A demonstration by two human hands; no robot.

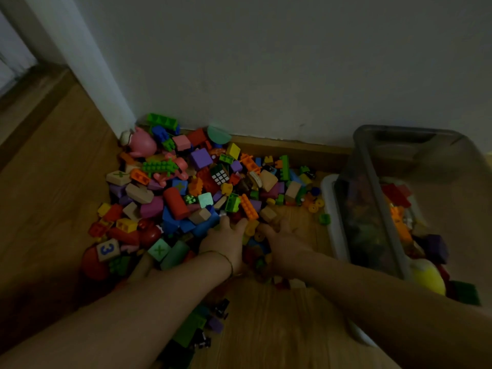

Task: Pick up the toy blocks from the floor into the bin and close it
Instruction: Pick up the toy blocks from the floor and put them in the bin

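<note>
A big heap of coloured toy blocks covers the wooden floor against the wall. Both my hands reach into its near edge, side by side, fingers spread over the blocks. My left hand, with a thin bracelet on the wrist, rests palm down on blue and green blocks. My right hand lies beside it over small orange and yellow pieces. Whether either hand grips a block is hidden under the fingers. On the right stands the white bin holding several blocks, with its grey translucent lid leaning over it.
The grey wall and a white door frame bound the heap at the back. A pink pig toy and a small puzzle cube lie among the blocks. A few dark and green pieces lie between my forearms.
</note>
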